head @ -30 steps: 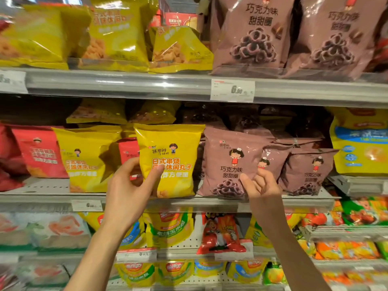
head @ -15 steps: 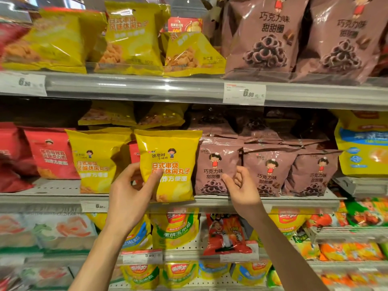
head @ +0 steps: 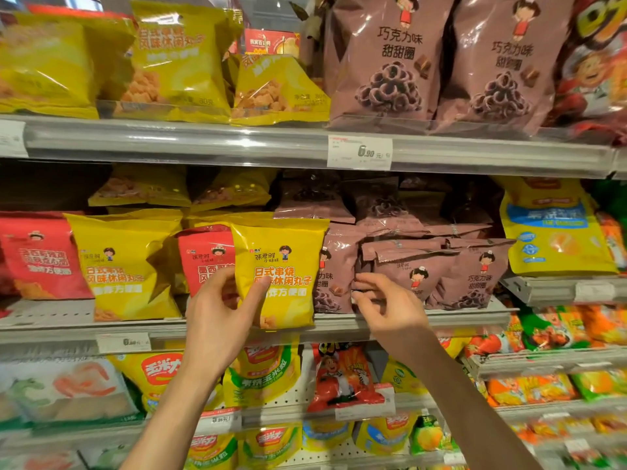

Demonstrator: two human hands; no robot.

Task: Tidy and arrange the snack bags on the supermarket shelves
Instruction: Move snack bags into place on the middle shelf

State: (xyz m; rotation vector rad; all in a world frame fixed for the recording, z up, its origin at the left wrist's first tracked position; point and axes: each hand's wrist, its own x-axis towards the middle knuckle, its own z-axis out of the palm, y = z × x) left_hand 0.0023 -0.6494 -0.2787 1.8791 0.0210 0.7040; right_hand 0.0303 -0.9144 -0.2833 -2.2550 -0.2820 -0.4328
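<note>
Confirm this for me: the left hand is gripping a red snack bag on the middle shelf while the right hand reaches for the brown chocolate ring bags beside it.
Not quite: the bag in the left hand is yellow, not red. The head view shows the thumb across the front of the yellow snack bag; a red bag stands just behind it. The right hand does reach at the brown bags.

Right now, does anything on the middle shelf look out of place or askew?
Yes. A red bag sits wedged among the yellow bags, behind the yellow bag the left hand holds. The brown bags by the right hand overlap and lean instead of standing in a row.
</note>
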